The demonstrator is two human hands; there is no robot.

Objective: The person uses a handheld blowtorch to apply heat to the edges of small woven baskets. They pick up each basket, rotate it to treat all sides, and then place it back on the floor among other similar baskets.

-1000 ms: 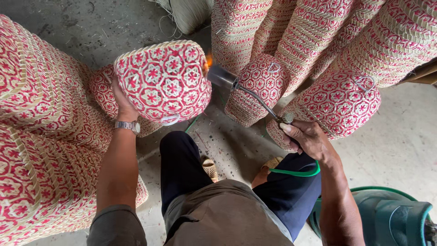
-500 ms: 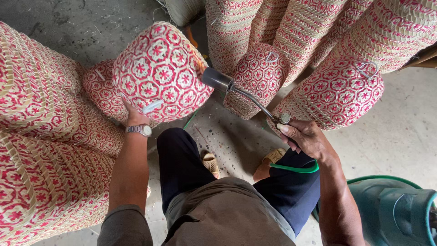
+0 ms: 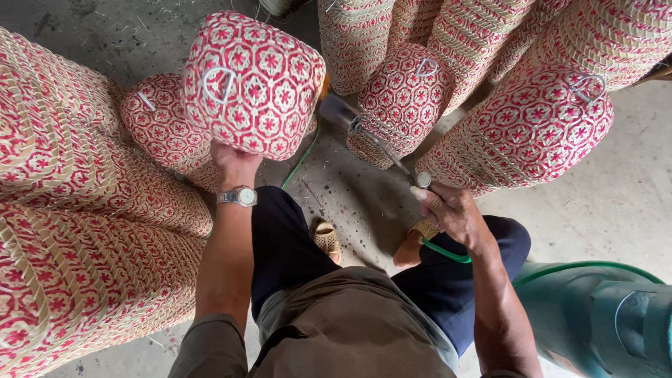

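Left hand (image 3: 234,162) grips woven basket (image 3: 253,82) from below; right hand (image 3: 450,212) clamped on torch (image 3: 378,143). Flame should skim stray fibres; better rotate basket steadily.

The person wears a grey-brown short-sleeved shirt (image 3: 350,329), its sleeves ending above the elbows, and dark navy trousers (image 3: 287,245). A silver wristwatch (image 3: 238,197) with a round pale dial and metal band sits on the left wrist. On the feet are tan woven sandals (image 3: 326,238), possibly plastic; the other one is largely hidden behind the right hand (image 3: 451,213).
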